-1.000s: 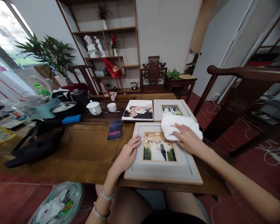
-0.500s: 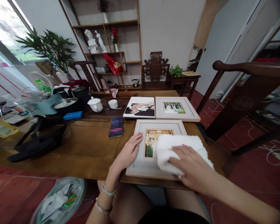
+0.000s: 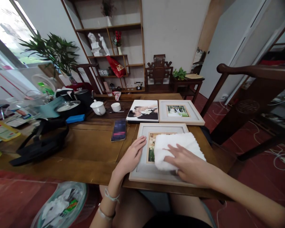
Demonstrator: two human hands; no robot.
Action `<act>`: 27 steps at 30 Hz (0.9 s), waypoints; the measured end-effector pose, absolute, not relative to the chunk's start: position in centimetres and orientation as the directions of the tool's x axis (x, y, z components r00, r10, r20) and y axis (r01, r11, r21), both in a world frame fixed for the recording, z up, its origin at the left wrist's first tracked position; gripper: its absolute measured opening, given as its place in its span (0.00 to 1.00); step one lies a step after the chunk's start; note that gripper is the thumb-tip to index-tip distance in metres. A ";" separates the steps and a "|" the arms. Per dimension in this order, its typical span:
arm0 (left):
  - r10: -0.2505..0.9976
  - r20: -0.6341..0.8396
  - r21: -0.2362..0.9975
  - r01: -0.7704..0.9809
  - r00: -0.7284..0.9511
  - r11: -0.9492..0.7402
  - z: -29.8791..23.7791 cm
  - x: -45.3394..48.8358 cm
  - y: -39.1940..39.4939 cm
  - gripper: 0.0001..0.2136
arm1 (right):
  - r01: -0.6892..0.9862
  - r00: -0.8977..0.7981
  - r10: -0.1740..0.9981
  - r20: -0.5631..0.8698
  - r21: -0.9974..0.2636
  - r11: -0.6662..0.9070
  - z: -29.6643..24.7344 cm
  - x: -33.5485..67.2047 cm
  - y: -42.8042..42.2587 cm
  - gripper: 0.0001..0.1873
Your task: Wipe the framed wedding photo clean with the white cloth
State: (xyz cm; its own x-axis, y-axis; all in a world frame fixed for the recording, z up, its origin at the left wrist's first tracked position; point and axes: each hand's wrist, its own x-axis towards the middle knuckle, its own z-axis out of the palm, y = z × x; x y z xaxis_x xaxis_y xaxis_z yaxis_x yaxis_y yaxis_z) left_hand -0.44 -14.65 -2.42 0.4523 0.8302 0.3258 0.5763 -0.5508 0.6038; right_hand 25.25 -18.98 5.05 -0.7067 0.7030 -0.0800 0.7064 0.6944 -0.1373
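A picture frame point(image 3: 163, 183) with a pale wooden border lies flat at the table's front edge, a small photo point(image 3: 151, 148) in its middle. My left hand point(image 3: 132, 155) rests on its left side, fingers stretched out over the border. My right hand point(image 3: 188, 163) presses a folded white towel point(image 3: 180, 139) onto the frame, its fingers spread over the cloth. The towel hides much of the photo and the right part of the frame.
Behind lie a second framed photo point(image 3: 196, 115) and a white photo panel point(image 3: 142, 104). A dark blue booklet point(image 3: 118, 129), a white teapot point(image 3: 98, 107), a cup point(image 3: 116, 107), a blue block point(image 3: 75, 118) and a black bag point(image 3: 41, 145) are to the left. A waste bin point(image 3: 82, 196) stands below.
My right hand and the towel have slid left and slightly away from me across the frame. My left hand stays on the frame's left side.
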 end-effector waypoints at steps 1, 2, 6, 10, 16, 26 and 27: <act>0.829 0.329 0.604 0.574 0.453 -0.553 -2.4 -0.4 -14.6 0.19 | 0.701 -0.711 0.692 -0.124 -0.185 0.688 5.7 25.1 -19.4 0.26; 0.827 0.331 0.605 0.570 0.454 -0.555 -2.4 -0.5 -14.6 0.19 | 0.718 -0.694 0.702 -0.157 -0.212 0.662 6.2 25.1 -19.4 0.25; 0.821 0.347 0.608 0.557 0.454 -0.566 -2.4 -0.4 -14.6 0.18 | 0.865 -0.500 0.856 -0.131 -0.112 0.488 7.4 24.6 -16.2 0.22; 0.813 0.362 0.602 0.551 0.456 -0.578 -2.4 -0.4 -14.6 0.18 | 0.884 -0.462 0.878 0.125 -0.010 0.467 7.1 22.3 -12.7 0.22; 0.819 0.361 0.583 0.577 0.447 -0.572 -2.1 -0.3 -14.7 0.17 | 0.649 -0.755 0.622 0.208 0.101 0.754 4.7 18.0 -9.8 0.26; 0.826 0.324 0.594 0.580 0.461 -0.557 -2.3 -0.5 -14.6 0.19 | 0.747 -0.652 0.757 -0.035 0.141 0.650 5.4 24.4 -11.4 0.21; 0.828 0.319 0.595 0.582 0.461 -0.554 -2.4 -0.5 -14.6 0.19 | 0.778 -0.610 0.791 -0.059 0.149 0.611 5.8 25.5 -11.8 0.22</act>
